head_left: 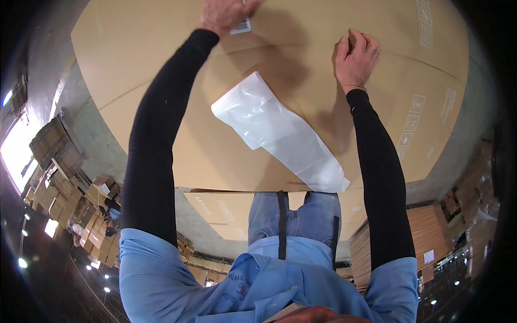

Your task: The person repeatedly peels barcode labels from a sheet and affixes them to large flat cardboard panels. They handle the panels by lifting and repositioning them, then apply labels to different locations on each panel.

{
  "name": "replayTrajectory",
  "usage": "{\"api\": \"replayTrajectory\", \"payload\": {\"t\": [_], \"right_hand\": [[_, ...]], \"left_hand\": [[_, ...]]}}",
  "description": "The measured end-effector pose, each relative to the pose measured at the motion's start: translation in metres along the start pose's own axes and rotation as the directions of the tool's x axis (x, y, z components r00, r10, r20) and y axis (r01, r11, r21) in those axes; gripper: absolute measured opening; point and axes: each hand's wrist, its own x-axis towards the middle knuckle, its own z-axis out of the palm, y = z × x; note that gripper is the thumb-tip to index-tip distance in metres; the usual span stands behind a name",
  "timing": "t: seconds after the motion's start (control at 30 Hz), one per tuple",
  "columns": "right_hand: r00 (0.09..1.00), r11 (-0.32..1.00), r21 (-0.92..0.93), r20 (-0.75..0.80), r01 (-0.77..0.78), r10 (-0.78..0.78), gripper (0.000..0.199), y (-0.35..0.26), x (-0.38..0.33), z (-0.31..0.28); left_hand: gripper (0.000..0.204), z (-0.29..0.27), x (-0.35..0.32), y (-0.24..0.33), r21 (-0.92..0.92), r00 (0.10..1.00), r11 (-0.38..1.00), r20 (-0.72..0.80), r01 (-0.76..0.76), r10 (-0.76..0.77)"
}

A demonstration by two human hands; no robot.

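Observation:
A large brown cardboard box [177,145] lies in front of me, its broad top face toward me. My left hand [223,16] is at its far part, beside a white barcode label [240,27] that it partly covers. The thumb is stretched out, while the other fingers are mostly cut off by the upper edge. Farther right, my right hand [358,60] rests on the cardboard with loosely bent fingers, thumb apart, nothing in it. Between my forearms lies a folded, whitish translucent plastic sheet [285,134], reaching down to the box's near edge. Neither hand touches it.
Another cardboard piece with printing [215,212] is below the near edge, by my legs. Stacked cartons [56,188] stand at the left, where another person [112,215] is partly visible. A large brown carton [428,231] stands at the right on the grey floor.

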Motion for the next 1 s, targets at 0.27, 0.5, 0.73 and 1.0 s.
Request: {"api": "replayTrajectory", "payload": {"t": [0.27, 0.5, 0.73, 1.0], "right_hand": [[1.0, 0.997, 0.072, -0.01, -0.005, 0.006, 0.034, 0.003, 0.0, 0.01], [0.998, 0.975, 0.221, 0.063, -0.02, 0.006, 0.046, -0.02, -0.004, -0.012], [0.764, 0.886, 0.385, 0.643, -0.258, -0.057, 0.048, -0.135, -0.127, -0.073], [0.575, 0.546, 0.733, 0.669, -0.405, -0.471, 0.056, -0.189, -0.103, -0.179]], "left_hand": [[0.041, -0.014, -0.162, 0.023, -0.181, 0.989, 0.977, 0.077, -0.109, 0.124], [0.048, -0.068, -0.308, 0.047, -0.461, 0.959, 0.843, 0.077, 0.277, -0.273], [0.074, -0.022, -0.344, 0.071, -0.409, 0.861, 0.767, 0.105, 0.494, -0.498], [0.066, -0.041, -0.376, 0.085, -0.702, 0.522, -0.693, 0.657, 0.163, -0.543]]}}
